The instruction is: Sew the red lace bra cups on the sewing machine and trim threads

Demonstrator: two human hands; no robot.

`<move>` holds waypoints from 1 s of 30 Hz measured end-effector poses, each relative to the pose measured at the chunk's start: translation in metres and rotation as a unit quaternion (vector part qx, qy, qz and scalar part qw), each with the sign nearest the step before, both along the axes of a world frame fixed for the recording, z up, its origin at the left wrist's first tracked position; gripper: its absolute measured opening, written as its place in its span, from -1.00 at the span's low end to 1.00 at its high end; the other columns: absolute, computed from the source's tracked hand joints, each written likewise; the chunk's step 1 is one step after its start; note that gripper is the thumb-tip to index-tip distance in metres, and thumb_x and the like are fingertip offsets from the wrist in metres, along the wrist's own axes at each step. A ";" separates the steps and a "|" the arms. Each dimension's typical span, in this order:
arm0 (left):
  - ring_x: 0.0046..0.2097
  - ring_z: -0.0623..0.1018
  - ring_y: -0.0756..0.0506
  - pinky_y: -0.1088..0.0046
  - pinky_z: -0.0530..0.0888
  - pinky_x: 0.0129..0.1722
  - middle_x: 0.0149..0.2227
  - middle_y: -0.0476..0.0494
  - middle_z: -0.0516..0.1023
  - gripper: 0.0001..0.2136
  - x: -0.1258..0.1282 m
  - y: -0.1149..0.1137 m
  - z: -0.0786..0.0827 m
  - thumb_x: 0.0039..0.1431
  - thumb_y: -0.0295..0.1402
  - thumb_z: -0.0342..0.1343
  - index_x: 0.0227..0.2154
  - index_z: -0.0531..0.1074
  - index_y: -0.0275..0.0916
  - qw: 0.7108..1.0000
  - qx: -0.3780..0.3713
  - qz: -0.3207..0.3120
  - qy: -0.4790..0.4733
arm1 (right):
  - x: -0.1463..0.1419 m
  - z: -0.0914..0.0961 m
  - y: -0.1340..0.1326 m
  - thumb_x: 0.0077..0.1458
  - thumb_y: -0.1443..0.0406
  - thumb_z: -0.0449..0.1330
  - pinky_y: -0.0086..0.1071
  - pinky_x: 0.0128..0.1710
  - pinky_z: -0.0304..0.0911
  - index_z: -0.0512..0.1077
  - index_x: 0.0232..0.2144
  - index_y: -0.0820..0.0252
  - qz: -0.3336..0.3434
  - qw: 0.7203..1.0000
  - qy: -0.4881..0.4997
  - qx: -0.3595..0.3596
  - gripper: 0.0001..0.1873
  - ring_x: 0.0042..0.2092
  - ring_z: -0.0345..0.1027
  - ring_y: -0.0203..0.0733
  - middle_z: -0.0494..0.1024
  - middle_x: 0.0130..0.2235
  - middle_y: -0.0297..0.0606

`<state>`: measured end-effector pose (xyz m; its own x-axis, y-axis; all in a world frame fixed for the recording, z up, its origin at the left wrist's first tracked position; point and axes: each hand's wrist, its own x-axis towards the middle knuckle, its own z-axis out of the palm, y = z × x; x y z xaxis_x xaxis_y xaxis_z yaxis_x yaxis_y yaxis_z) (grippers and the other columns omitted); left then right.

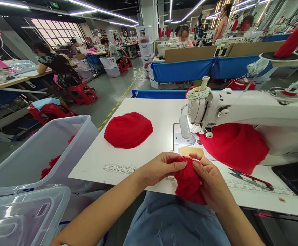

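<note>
Far left, a clear plastic bin stands against the table's edge, with scraps of red at its bottom, probably more cloth, though the cloudy wall blurs them. On to the white table: a neat pile of red rounds sits on its own, well apart from the hands.

Now the action, at the near edge. The left hand has its fingers pressed together, thumb and fingertips pinching the top of a small red cloth piece. That piece is bunched between both hands, half over the table edge and hanging toward the lap. The right hand meets it from the other side, fingers curled round the cloth and thumb nipping the same upper edge.

Just behind, the sewing machine, lamp lit, with a large red cloth lying under its arm. To the right of the hands lie red-handled snips.
</note>
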<state>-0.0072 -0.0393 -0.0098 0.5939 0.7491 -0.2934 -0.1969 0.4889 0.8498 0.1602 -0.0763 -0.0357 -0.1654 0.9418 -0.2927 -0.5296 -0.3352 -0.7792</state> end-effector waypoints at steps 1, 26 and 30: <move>-0.46 0.36 0.09 0.57 0.28 -0.43 -0.50 0.00 0.42 -0.64 -0.001 0.000 0.000 -0.15 -0.13 0.42 -0.42 0.54 -0.32 1.000 -0.006 -0.004 -0.001 | 0.001 0.001 0.000 -0.16 0.12 0.45 -0.53 -0.62 0.13 0.44 -0.17 0.13 0.013 1.000 -0.014 -0.001 -0.51 -0.64 0.16 -0.44 0.53 -0.50 -0.39; -0.15 0.40 -0.25 0.12 0.25 -0.03 -0.32 -0.23 0.51 -0.75 -0.014 0.008 -0.023 0.21 -0.14 0.06 -0.33 0.51 -0.20 0.599 0.615 -0.045 0.511 | 0.037 -0.038 0.071 0.23 0.43 -0.02 -0.19 -0.19 0.35 0.50 -0.16 0.10 0.203 0.564 -0.521 0.608 -0.68 -0.12 0.44 -0.08 0.59 -0.04 -0.14; -0.22 0.38 -0.19 0.26 0.29 -0.23 -0.22 -0.29 0.49 -0.69 0.003 0.033 -0.017 0.33 -0.37 -0.19 -0.22 0.49 -0.27 0.590 0.594 -0.017 0.547 | 0.037 -0.039 0.066 0.24 0.45 -0.04 -0.20 -0.24 0.32 0.48 -0.21 0.10 0.171 0.546 -0.549 0.610 -0.69 -0.18 0.36 -0.10 0.58 -0.02 -0.20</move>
